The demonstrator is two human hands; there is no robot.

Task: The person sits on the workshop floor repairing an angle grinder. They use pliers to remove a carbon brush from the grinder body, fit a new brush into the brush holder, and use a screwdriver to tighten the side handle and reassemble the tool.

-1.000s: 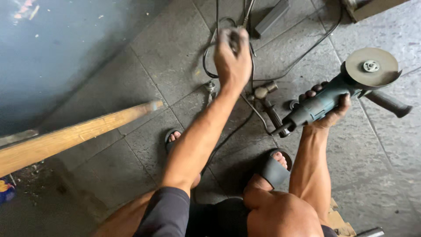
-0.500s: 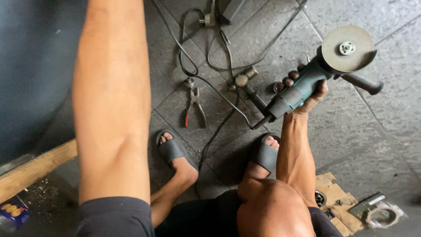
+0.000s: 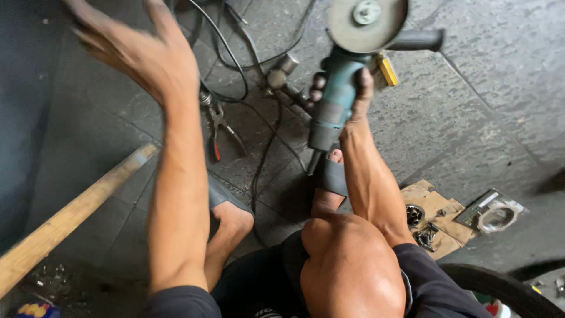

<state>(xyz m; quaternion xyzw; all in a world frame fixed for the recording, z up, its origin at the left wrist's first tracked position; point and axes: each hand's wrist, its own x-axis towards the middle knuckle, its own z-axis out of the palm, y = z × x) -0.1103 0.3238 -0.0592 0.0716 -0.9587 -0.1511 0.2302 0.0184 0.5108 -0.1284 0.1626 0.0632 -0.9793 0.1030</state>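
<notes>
Two hands are at work above the stone floor (image 3: 482, 106). Our right hand (image 3: 344, 97) holds a firm grip around the teal body of the angle grinder (image 3: 347, 70), whose disc (image 3: 366, 20) sits at 12 o'clock, facing up toward us, with the black side handle (image 3: 415, 40) projecting toward 2 o'clock. Our left hand (image 3: 138, 50) is raised at 10 o'clock, fingers spread wide and holding nothing; it is motion-blurred. We judge the step in hand to be readying the grinder for use, with the left hand free. The next move likely calls for bringing that hand to the side handle for a steady two-handed hold, keeping the trailing cable (image 3: 259, 159) away from the disc. The right forearm runs up from the bent knee, wrist straight; the left arm extends nearly full length toward 11 o'clock. Red-handled pliers (image 3: 220, 126) lie on the floor beside the left forearm. A wooden beam (image 3: 70, 215) lies at 8 o'clock.
</notes>
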